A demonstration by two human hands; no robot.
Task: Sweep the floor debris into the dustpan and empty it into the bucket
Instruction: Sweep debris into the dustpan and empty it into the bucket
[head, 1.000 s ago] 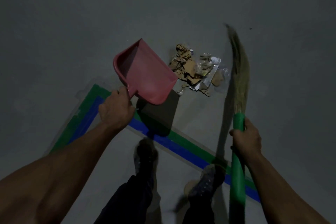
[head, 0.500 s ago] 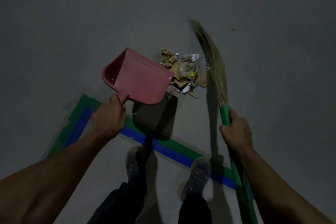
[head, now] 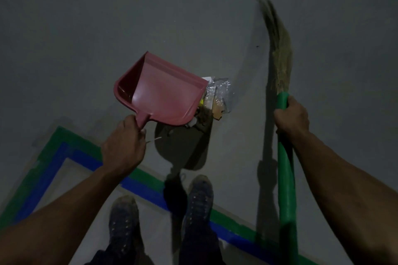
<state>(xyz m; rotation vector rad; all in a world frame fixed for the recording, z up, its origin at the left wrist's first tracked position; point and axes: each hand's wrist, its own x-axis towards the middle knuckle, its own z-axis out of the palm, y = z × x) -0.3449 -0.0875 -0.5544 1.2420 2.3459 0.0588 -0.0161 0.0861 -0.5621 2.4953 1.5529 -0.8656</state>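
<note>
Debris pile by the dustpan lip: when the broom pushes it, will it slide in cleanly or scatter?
The debris pile looks like crinkled clear plastic and cardboard scraps, so probably light and apt to scatter or flutter. The plastic may ride over the pink dustpan lip rather than slide in. The broom bristles look soft, so several strokes seem likely.

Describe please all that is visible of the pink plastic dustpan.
The pink plastic dustpan is a smooth, shallow scoop with raised side and back walls and a short handle. The left hand grips that handle. The pan looks empty and tilted, seemingly lifted, casting a dark shadow on the grey floor. Its wide front edge points at the debris pile of cardboard scraps and clear wrappers, partly covering it.
</note>
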